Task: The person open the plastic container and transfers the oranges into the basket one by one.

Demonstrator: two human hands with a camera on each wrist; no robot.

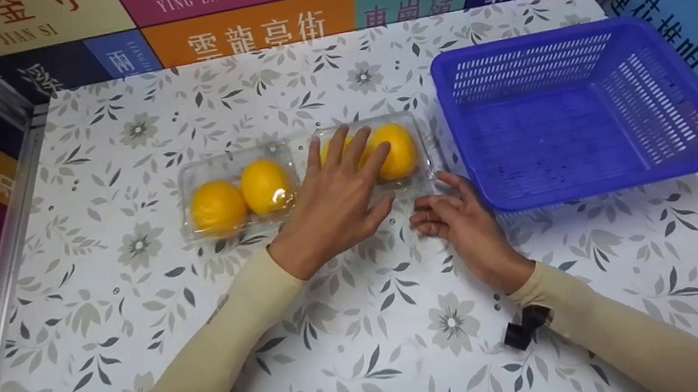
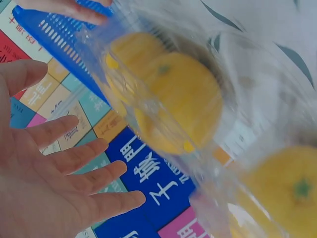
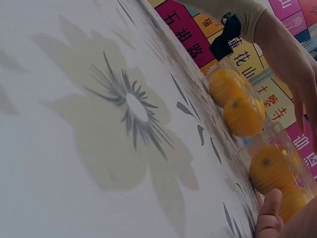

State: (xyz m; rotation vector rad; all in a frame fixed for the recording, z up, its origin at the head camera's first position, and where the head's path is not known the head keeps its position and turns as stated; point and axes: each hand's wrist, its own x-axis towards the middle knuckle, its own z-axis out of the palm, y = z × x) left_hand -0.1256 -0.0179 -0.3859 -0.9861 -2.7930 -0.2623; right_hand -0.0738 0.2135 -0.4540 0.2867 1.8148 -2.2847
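Clear plastic clamshell box (image 1: 306,174) with 4 yellow-orange fruits (image 1: 217,206) lying mid-table on floral tablecloth (image 1: 134,305). Left hand (image 1: 336,201) flat on right half of box, fingers straight and spread over lid, nothing gripped. Right hand (image 1: 456,219) at box's right front corner, fingers loosely extended, fingertips near box edge; contact unclear, nothing held. Blue perforated basket (image 1: 688,158) just right of box, touching or nearly so

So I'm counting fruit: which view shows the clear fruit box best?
The head view: the whole clear box with four oranges. The left wrist view shows a blurred close-up part; the right wrist view sees it edge-on.
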